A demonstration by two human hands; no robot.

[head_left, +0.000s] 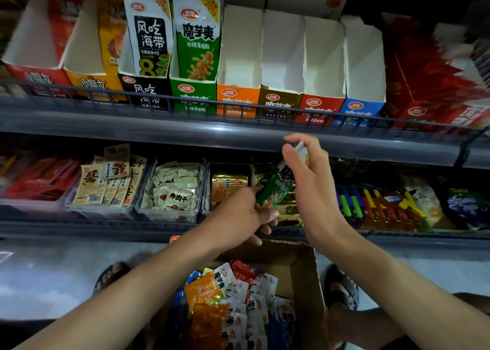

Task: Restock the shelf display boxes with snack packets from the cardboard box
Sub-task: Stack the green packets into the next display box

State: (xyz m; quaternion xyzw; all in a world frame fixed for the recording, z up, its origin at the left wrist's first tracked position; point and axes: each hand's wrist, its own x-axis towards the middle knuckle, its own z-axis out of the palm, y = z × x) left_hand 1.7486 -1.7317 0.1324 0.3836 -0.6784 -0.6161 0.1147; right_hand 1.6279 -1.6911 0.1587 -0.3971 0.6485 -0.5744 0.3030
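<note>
Nearest the camera: the cardboard box stands open on the floor between two sandalled feet, placed directly below the working shelf for short reaches. It holds loose snack packets in orange, red, white and blue; its near edge is cut off by the frame.

Mid-distance: both hands hold one small stack of green packets in front of the lower shelf. The left hand curls round its lower end and the right hand pinches its top, probably squaring the stack before insertion. The packet count cannot be read.

Beyond: a clear tub of beef jerky sits on the lower shelf.

Farthest: the green display box on the upper shelf already has matching stock. The orange display box and brown display box show bare white interiors. Boxes at far right are blurred.
</note>
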